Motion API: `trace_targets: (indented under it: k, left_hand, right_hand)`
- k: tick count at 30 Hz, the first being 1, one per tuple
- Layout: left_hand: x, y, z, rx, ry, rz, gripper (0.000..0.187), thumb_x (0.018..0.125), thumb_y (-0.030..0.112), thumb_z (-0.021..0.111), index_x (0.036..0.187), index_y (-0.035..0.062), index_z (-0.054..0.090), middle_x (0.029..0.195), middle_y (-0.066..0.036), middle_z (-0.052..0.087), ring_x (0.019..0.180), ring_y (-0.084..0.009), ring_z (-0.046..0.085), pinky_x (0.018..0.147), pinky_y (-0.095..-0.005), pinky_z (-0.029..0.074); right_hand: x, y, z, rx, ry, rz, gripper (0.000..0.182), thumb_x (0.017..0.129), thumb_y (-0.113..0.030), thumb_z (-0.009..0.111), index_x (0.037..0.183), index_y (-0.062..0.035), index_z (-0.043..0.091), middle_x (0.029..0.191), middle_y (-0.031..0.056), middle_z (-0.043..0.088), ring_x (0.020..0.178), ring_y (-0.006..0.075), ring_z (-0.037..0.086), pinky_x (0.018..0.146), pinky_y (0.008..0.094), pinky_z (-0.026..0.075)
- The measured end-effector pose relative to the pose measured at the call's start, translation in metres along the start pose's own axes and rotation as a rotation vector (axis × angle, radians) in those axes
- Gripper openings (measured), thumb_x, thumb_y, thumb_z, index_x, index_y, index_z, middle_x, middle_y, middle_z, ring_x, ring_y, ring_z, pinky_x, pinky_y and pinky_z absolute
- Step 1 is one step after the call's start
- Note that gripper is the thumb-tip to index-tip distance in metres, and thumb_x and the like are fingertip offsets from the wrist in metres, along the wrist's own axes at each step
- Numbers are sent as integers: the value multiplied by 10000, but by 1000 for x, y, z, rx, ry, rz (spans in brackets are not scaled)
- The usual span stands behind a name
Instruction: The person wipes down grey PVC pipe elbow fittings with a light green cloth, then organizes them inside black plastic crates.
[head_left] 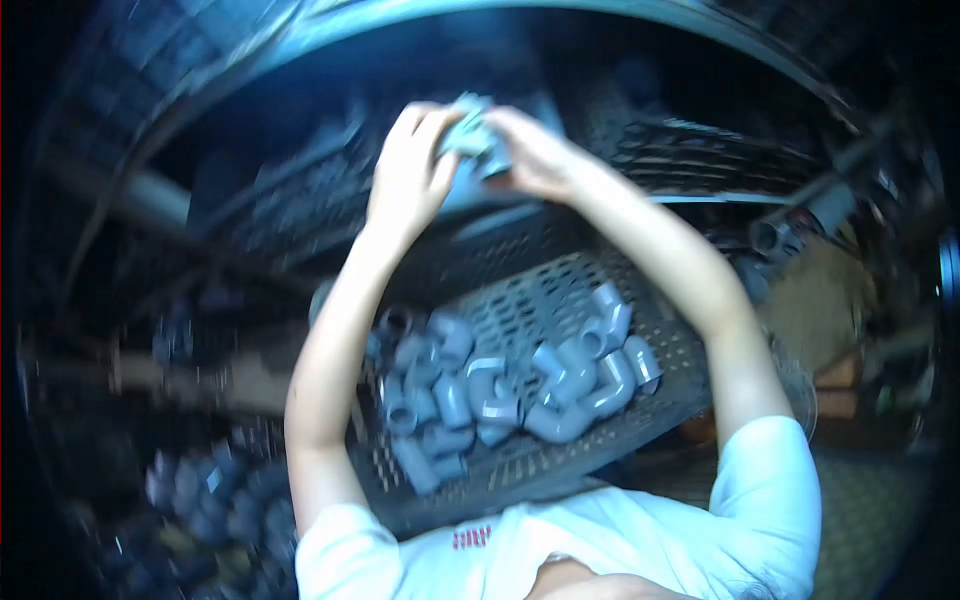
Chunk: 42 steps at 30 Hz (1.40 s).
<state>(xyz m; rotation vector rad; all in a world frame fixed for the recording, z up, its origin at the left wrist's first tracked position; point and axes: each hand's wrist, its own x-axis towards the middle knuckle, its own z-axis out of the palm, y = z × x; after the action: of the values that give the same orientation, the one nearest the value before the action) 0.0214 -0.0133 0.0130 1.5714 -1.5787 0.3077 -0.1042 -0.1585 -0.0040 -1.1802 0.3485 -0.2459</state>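
Note:
Both of my arms reach forward past a perforated crate (520, 300). My left hand (415, 160) is closed on a crumpled light-green cloth (473, 135). From the other side, my right hand (535, 155) has its fingers curled at the cloth and at a grey piece (495, 162) that shows partly under it. The shape of that piece is blurred and mostly hidden by the fingers. Below the hands, several grey pipe elbows (560, 420) lie in a loose heap in the crate.
More grey fittings (220, 495) are heaped at the lower left. A curved metal bar (500, 8) crosses the top. On the right are a brown cardboard piece (820, 290) and more pipe fittings (775, 235). Dark racks stand behind the hands.

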Motion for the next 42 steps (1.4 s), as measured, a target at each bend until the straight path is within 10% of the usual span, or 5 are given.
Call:
trace_targets:
  k: [4,29,34,36,42]
  left_hand:
    - [12,-27,39,28,-3,-53,434,767,-71,559,1184,26,633,1194,-176,589,1133,-362,581,977,-409,465]
    - [0,-33,66,156,-21,-55,610,741,-75,548,1308,134,626,1314,-164,507,1127,-345,545,974,-421,442]
    - [7,-25,64,152,-129,-67,696,699,-85,569,1334,196,607,1143,-139,510,978,-309,540,905,-421,459]
    - [11,-19,65,153,-130,44,675,699,-74,577,1322,185,611,1125,-137,518,972,-320,541,907,-425,458]
    - [13,-7,61,64,-149,54,602,717,-106,564,1306,19,581,1289,-160,572,1163,-353,545,1014,-425,432]
  right_hand:
    - [32,21,-9,208,44,121,379,1020,-491,370,1158,-187,549,1009,27,569,839,177,575,570,361,516]
    - [53,45,-22,117,76,-12,781,961,-730,228,1370,-122,498,1257,64,576,1136,173,537,949,333,439]
    - [39,35,-20,2,214,-41,705,953,-742,204,1119,-189,609,981,6,633,906,105,570,733,296,465]
    - [38,32,-26,42,236,-24,780,978,-707,177,1319,-96,520,1126,54,602,1094,160,554,977,307,415]
    - [33,30,-27,120,353,-20,703,924,-782,191,1025,-212,589,895,-12,622,857,107,558,670,317,439]
